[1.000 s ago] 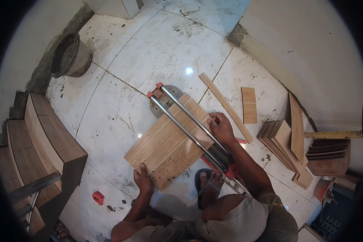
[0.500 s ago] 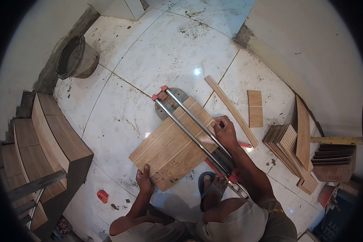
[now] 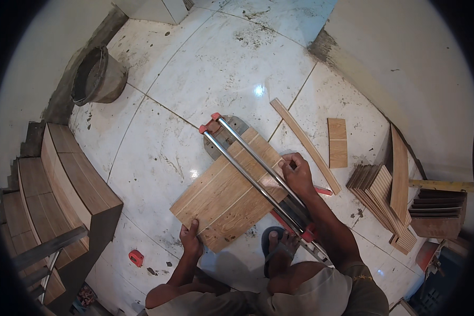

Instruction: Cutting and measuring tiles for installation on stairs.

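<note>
A wood-look tile with pale lines across it lies slantwise in a manual tile cutter, under its two shiny rails. My left hand grips the tile's near left edge, thumb on top and fingers at or below the edge. At the tile's right edge, just beyond the rails, my right hand pinches the border between thumb and bent fingers. My right forearm passes over the near end of the cutter, beside its red end piece. The cutter's rounded far base shows past the tile.
A narrow wood-look strip and a small tile piece lie right of the cutter. Stacked tiles stand by the right wall. A red tape measure, tiled steps and a dirty bucket are on the left.
The whole view has shifted slightly. Both hands keep their hold on the tile, which has hardly moved under the rails.
</note>
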The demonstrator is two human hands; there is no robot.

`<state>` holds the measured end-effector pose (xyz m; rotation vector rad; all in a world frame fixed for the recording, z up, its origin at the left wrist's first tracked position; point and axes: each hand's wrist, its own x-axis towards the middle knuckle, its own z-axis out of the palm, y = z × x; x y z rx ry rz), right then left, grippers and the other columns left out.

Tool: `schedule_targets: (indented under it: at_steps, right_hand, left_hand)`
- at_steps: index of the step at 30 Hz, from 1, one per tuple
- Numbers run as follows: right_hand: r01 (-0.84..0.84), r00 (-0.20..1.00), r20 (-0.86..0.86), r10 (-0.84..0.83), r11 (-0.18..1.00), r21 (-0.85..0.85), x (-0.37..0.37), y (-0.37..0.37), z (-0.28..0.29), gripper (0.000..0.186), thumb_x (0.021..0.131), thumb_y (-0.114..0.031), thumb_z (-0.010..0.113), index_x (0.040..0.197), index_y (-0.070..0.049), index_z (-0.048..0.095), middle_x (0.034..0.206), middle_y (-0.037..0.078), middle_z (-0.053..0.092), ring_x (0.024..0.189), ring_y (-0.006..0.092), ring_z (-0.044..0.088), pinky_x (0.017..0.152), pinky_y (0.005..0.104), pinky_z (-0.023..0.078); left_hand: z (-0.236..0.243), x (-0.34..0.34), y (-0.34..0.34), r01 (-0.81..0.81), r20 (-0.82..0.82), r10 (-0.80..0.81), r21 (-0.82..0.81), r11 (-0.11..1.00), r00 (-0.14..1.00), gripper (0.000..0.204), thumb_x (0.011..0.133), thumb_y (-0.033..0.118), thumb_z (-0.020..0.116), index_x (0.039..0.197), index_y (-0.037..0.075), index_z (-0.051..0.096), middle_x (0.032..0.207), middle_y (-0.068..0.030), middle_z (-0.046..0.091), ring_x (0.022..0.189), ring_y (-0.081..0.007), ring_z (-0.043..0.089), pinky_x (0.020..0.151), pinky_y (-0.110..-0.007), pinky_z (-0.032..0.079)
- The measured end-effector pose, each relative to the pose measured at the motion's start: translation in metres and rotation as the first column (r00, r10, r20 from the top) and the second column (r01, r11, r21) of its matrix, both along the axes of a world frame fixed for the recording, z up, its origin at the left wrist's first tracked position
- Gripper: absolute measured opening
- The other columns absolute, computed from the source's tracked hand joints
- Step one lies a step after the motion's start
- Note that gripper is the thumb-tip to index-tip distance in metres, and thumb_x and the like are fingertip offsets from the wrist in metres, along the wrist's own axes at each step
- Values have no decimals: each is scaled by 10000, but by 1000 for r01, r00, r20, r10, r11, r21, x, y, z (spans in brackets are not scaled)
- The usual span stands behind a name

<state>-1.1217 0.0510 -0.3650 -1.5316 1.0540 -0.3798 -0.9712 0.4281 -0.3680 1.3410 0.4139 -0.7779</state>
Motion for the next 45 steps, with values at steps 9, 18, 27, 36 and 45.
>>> schedule_targets:
  at_steps: [9,18,27,36,45]
  right_hand:
    - [37,997,-69,-26,984,173,5,-6,11,170,931,-144,720,1001,5,675,752,7,589,701,79,525,652,253,440]
    - [37,999,-31,-35,995,90,2,-7,-9,184,917,-165,737,957,14,716,777,21,629,711,95,542,677,279,465]
    - [-9,997,-82,11,1000,27,-2,-9,-4,268,906,-201,757,1020,37,712,861,99,680,771,163,621,738,301,508]
    - [-167,954,-284,97,958,-232,-163,32,85,283,971,-222,695,1139,5,677,936,115,694,840,188,668,805,332,535]
    - [-82,701,-675,229,967,242,-437,133,140,672,992,-627,503,976,8,719,887,172,717,804,277,697,750,403,544]
  left_hand:
    - [2,-1,-3,98,134,-113,115,989,984,500,890,69,771,1316,-14,524,1234,-131,667,1094,-214,658,987,-359,512]
    - [5,-4,-11,68,150,-88,134,989,985,516,889,113,781,1310,-16,513,1225,-127,662,1100,-220,649,998,-370,499]
    - [7,-4,-9,81,136,-101,145,986,986,552,888,169,798,1315,-21,505,1244,-130,645,1115,-234,634,1022,-388,474]
    - [-18,-5,4,74,190,-104,156,985,976,512,900,140,778,1310,-27,520,1227,-127,651,1094,-229,640,996,-376,488]
    - [-3,-6,-12,88,195,-111,119,989,974,480,921,137,747,1311,-36,527,1213,-137,655,1078,-236,646,973,-383,503]
